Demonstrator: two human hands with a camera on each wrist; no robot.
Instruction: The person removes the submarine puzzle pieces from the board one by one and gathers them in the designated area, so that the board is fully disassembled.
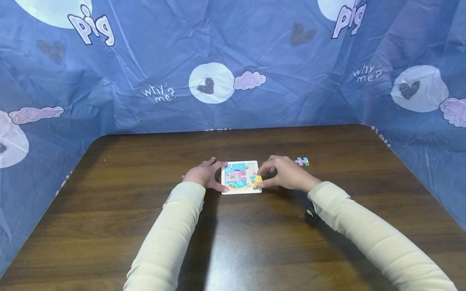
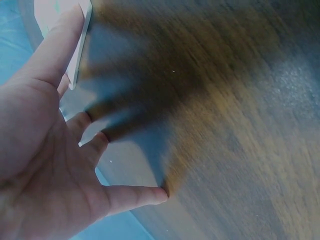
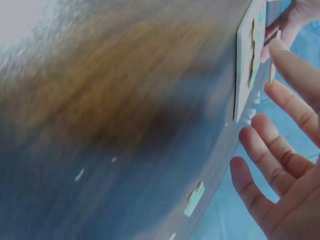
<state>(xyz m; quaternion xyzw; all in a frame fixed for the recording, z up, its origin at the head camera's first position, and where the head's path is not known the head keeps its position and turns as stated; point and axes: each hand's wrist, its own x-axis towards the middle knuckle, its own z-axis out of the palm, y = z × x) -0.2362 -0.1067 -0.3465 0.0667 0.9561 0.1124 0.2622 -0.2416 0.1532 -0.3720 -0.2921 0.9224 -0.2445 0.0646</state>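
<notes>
A small jigsaw tray (image 1: 242, 192) with a pale border lies on the table, its left part filled by a pink and blue picture. My left hand (image 1: 202, 174) rests at the tray's left side, thumb and index finger spread to the near and far corners. In the left wrist view its straight thumb (image 2: 62, 42) lies on the tray, with other fingertips reaching the tabletop. Over the tray's right side, my right hand (image 1: 287, 173) pinches a yellow puzzle piece (image 1: 257, 180) between thumb and index finger. The right wrist view shows this piece (image 3: 273, 65) edge-on, above the tray.
To the right of the tray, beyond my right hand, lies a loose blue and pink puzzle piece (image 1: 302, 161). The brown wooden table (image 1: 138, 226) meets a blue printed cloth (image 1: 145, 60) hung behind it and along both sides. A black device (image 1: 310, 212) sits under the right wrist.
</notes>
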